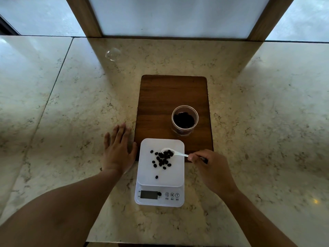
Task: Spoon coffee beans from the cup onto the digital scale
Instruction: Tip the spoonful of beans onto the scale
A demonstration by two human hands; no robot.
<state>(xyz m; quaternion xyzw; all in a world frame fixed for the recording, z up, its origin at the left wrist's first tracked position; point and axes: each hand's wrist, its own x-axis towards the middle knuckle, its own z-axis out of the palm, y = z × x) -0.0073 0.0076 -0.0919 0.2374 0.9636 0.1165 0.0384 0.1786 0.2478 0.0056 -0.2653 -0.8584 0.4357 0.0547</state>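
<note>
Your coffee beans (162, 158) lie scattered on the white digital scale (151, 177), your right hand (211, 168) pinching the white spoon (173, 152) over them, the cup (184, 120) behind on a wooden board (170, 97), your left hand (118, 150) flat and empty on the marble counter (71, 113) below frosted windows (174, 15).

This looks like a home kitchen or a coffee corner. The table (71, 107) is polished cream marble with grey veining and a seam running through its left part. At the far edge, frosted glass panels (174, 15) stand in a wooden frame (89, 16). A dark wooden board (170, 93) lies in the middle, carrying a clear cup (184, 120) of coffee beans. At its near end stands a white digital kitchen scale (160, 175) with beans on its platform. A clear glass object (113, 54) sits far left, too faint to identify.
</note>
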